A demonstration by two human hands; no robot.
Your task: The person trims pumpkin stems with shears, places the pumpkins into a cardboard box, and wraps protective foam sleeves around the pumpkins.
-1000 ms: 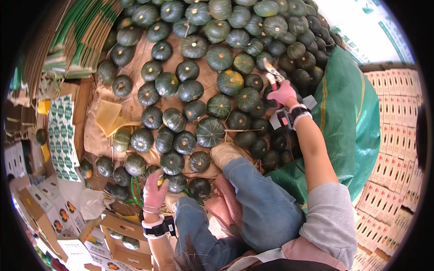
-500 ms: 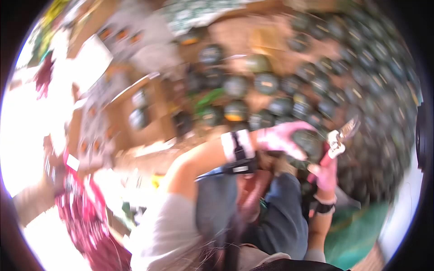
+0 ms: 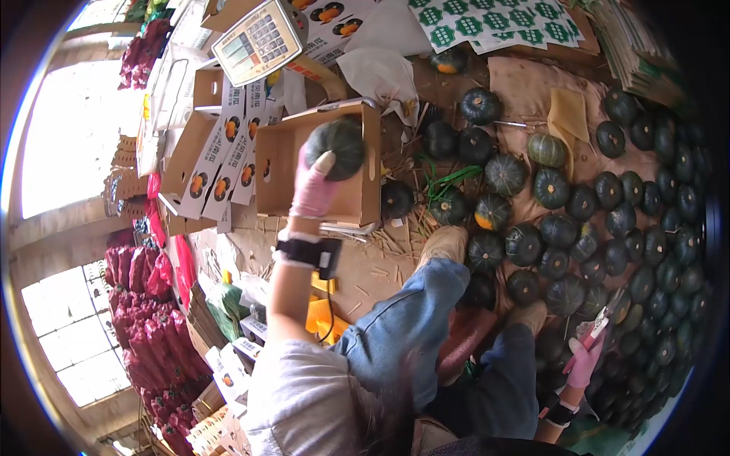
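Gripping a dark green squash, my left hand curls firmly around its near side, thumb laid across the skin, with a cardboard box beneath. Well apart, my right hand is closed around red-handled clippers, blades pointing away from my palm, loose squashes lying near it.

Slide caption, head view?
Left hand holds a dark-green pumpkin at an open carton; right hand holds clippers.

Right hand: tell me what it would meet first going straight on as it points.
Probably a pumpkin just past the tip of the shears that the right hand holds, though depth is unclear here.
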